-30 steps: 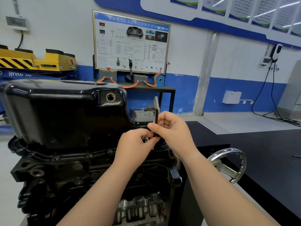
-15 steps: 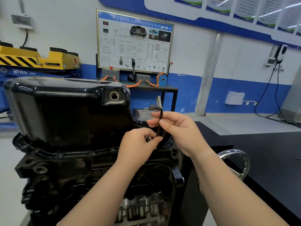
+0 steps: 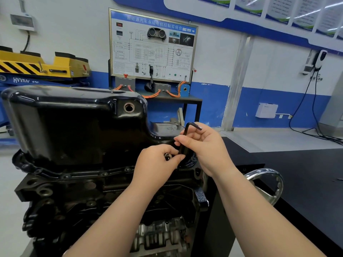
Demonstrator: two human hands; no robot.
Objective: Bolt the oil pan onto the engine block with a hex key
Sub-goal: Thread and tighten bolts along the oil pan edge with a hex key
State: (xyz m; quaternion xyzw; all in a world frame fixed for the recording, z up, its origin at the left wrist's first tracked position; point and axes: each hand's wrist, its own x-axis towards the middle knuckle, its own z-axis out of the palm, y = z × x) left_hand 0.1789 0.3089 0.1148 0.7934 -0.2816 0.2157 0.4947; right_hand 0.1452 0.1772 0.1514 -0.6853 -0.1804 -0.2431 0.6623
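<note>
**Two Hands at Right End of Pan Flange: Bolt Start**

Locate oil pan (image 3: 74,127), gloss black, seated mouth-down on engine block (image 3: 92,197), left and centre of frame. Trace flange (image 3: 83,175) along near rim to its right end, centre frame.

Find left hand (image 3: 154,164) there, fingertips curled and pinching a small bright bolt (image 3: 167,156) against the flange. Judge purpose: keeping the bolt square over its hole.

Find right hand (image 3: 207,149) just right of it, thumb and fingers pinching hex key (image 3: 185,138) by the long shank. Note short arm uppermost, pointing right, and lower tip down beside the bolt. Cannot tell whether tip sits in the socket: hidden by left fingers. Judge this hold as suited to quick spinning, not final tightening.

**Legible markings**

- Read header of training panel (image 3: 153,45), upper centre: "新能源汽车永磁电机控制实训台".
- Read blue beam under yellow lift (image 3: 42,65), left edge: roughly "HVYNN", partly blurred.
- Treat posters at upper right as illegible.
- Leave embossed marks on pan's low shelf unread: too small.
</note>
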